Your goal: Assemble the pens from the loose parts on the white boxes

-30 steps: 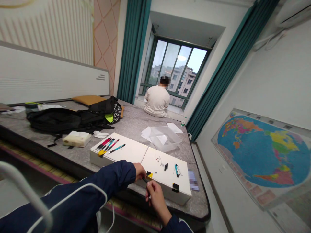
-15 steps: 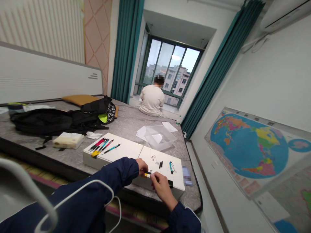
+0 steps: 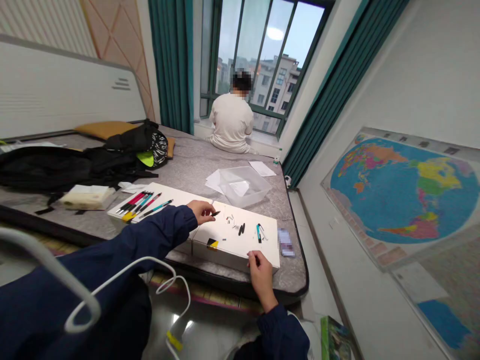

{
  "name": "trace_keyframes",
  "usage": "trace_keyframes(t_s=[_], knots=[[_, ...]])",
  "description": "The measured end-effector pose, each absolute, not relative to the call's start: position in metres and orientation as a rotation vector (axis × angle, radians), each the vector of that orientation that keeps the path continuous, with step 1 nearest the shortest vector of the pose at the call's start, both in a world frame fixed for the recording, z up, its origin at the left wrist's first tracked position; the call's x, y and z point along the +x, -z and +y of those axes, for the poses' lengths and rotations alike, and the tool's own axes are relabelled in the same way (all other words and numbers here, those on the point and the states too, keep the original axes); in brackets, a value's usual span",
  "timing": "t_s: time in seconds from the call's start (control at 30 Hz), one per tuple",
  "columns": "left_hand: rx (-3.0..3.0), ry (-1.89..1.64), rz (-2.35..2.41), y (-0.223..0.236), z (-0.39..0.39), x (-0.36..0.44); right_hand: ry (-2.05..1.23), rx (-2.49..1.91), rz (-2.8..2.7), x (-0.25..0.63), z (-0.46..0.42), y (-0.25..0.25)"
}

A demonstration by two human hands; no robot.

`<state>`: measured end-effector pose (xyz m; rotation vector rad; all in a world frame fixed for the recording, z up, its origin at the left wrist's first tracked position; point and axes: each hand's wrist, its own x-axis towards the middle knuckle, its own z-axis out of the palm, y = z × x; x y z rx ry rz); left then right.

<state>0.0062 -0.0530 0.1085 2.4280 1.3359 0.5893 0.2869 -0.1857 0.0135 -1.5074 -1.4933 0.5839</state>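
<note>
My left hand (image 3: 201,211) reaches over the right white box (image 3: 240,246) and pinches a small black pen part (image 3: 215,213) just above its top. Beyond it on that box lie small loose pen pieces (image 3: 230,220), a black piece (image 3: 241,229) and a teal piece (image 3: 258,233). My right hand (image 3: 258,267) rests at the box's front edge with its fingers curled in; whatever they hold is hidden. Several coloured pens (image 3: 140,204) lie in a row on the left white box (image 3: 176,196).
A clear plastic tub (image 3: 243,186) and loose papers (image 3: 262,168) sit behind the boxes on the grey mattress (image 3: 187,170). Black bags (image 3: 75,165) and a pale packet (image 3: 86,196) lie left. A person (image 3: 230,122) sits by the window. A white cable (image 3: 123,280) crosses my lap.
My hands have come apart. The left went forward over the box top with the black part; the right slid right along the front edge. The view has tilted downward.
</note>
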Motion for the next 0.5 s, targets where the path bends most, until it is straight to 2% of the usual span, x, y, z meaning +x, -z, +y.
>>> trace_keyframes(t_s=[0.23,0.5], knots=[[2.157,-0.776,1.396,-0.132,-0.062,0.008,-0.486,-1.534,-1.529,0.323,-0.171,-0.042],[2.071,-0.94,1.246,-0.12,-0.069,0.004,-0.387,-1.419,-1.71,0.296,-0.15,-0.045]])
